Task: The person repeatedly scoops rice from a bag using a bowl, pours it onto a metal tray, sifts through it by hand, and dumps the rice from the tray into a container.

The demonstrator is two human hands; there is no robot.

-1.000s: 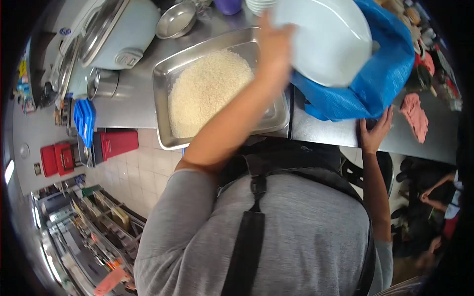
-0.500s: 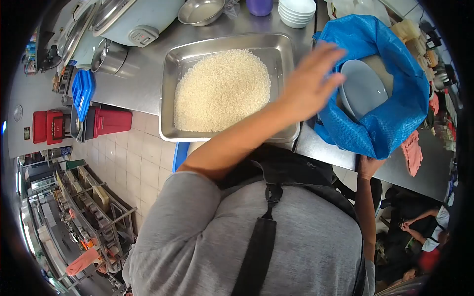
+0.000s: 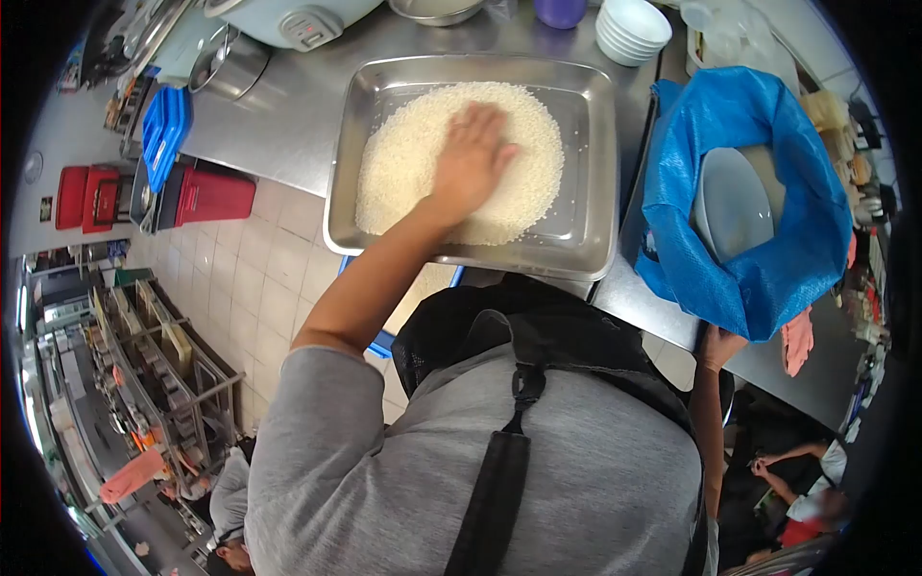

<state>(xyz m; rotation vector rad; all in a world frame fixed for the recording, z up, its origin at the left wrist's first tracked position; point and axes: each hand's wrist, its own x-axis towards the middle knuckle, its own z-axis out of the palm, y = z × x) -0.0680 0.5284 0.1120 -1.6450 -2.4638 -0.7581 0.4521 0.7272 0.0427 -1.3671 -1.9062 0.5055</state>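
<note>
A heap of white rice (image 3: 528,178) lies in a rectangular steel tray (image 3: 591,173) on the counter. My left hand (image 3: 473,158) is over the heap, palm down, with its fingers stretched out and holding nothing; whether it presses on the grains is unclear. To the right of the tray stands a blue woven sack (image 3: 663,206) with its mouth rolled back. Inside the sack rests a pale grey bowl (image 3: 732,202). My right hand (image 3: 720,348) is against the near lower side of the sack, its fingers hidden by it.
Rice cookers (image 3: 307,29) and a steel pot (image 3: 230,67) stand at the back left. White bowls (image 3: 632,34) are stacked behind the tray beside a purple container (image 3: 560,12). A red bin (image 3: 216,197) stands left. Other people are at lower right and lower left.
My left hand has moved left, from beside the sack's rim to over the rice heap. My right hand stays at the sack. The camera view has shifted somewhat.
</note>
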